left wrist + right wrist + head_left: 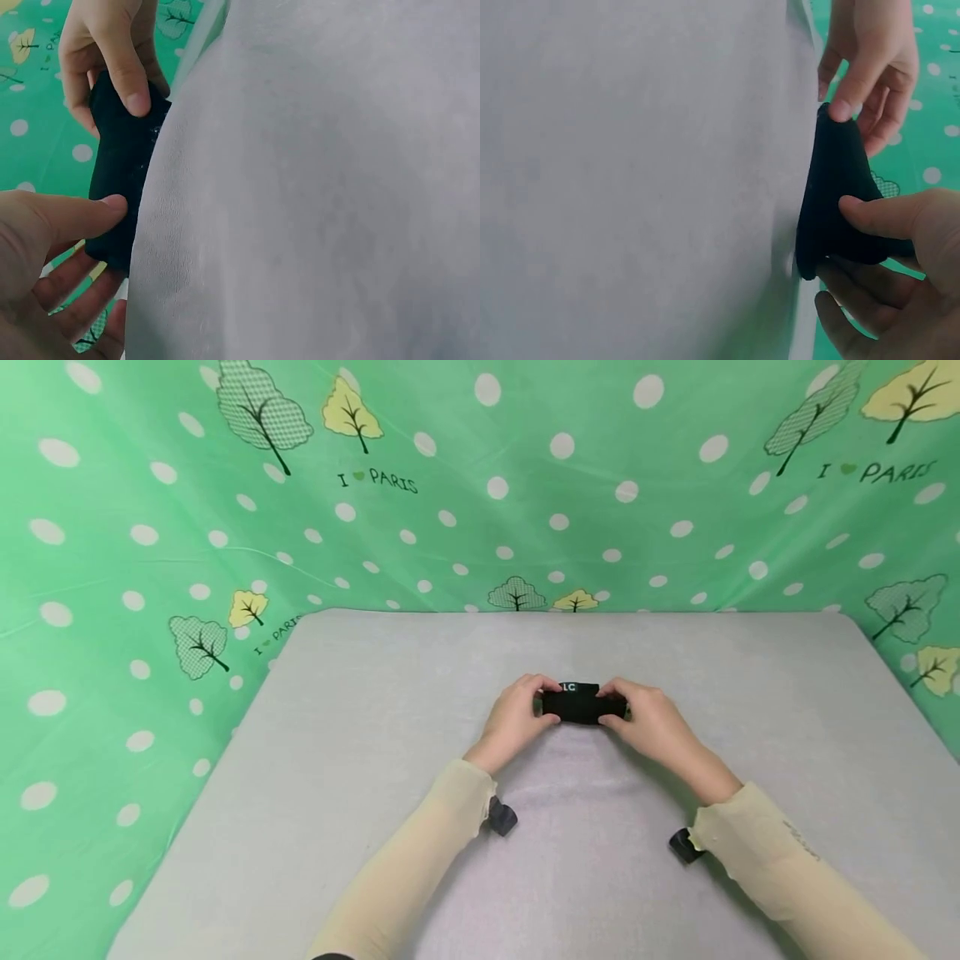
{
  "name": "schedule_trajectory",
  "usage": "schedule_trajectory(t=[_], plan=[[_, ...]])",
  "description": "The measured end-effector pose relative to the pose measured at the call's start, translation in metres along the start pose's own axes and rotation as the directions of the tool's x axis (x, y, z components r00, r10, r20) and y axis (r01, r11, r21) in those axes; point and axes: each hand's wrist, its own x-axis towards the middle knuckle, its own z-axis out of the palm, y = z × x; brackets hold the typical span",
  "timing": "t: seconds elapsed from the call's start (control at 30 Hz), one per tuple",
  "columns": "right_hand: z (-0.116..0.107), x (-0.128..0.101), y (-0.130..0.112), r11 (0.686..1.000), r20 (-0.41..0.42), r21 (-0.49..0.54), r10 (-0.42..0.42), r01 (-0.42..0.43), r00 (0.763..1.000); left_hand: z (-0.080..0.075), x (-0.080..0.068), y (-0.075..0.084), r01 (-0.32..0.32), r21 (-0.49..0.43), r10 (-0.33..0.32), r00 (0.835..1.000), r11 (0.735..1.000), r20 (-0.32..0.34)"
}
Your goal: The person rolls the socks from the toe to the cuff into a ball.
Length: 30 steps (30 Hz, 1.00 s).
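Observation:
A small folded bundle of black cloth [577, 708] with pale letters on its upper edge is held just over the grey table, or on it; the height is hard to tell. At its left end my left hand [519, 714] pinches it, thumb on the near face and fingers behind. The right hand [651, 720] grips the other end in the same way. In the left wrist view the cloth [124, 172] looks dark and soft between both thumbs. The right wrist view shows the cloth [840, 191] widening toward the right hand, one corner sticking out.
The grey tabletop [360, 710] spreads out around both arms. Behind it and at the sides hangs a green dotted curtain [450, 460] printed with trees. Small black devices sit under the left cuff [502, 817] and the right cuff [684, 846].

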Motion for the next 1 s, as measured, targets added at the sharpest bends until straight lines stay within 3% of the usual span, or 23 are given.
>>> schedule_trajectory(t=[0.3, 0.77, 0.9, 1.0], plan=[[-0.004, -0.005, 0.004, 0.992, 0.052, 0.107, 0.059, -0.065, 0.997, -0.003, -0.004, -0.002, 0.030, 0.010, -0.030, 1.000, 1.000, -0.002], [-0.010, 0.020, 0.006, 0.982, 0.115, 0.044, 0.176, -0.182, 0.978, 0.001, 0.016, 0.006, 0.172, 0.147, -0.173, 0.985, 0.974, -0.006], [-0.009, 0.023, 0.006, 0.986, 0.070, 0.043, 0.158, -0.161, 0.985, 0.002, 0.023, 0.008, 0.203, 0.205, -0.204, 0.979, 0.958, -0.015], [-0.005, 0.023, 0.005, 0.997, 0.010, 0.016, 0.077, -0.077, 0.997, 0.003, 0.027, 0.010, 0.215, 0.254, -0.219, 0.976, 0.943, -0.013]])
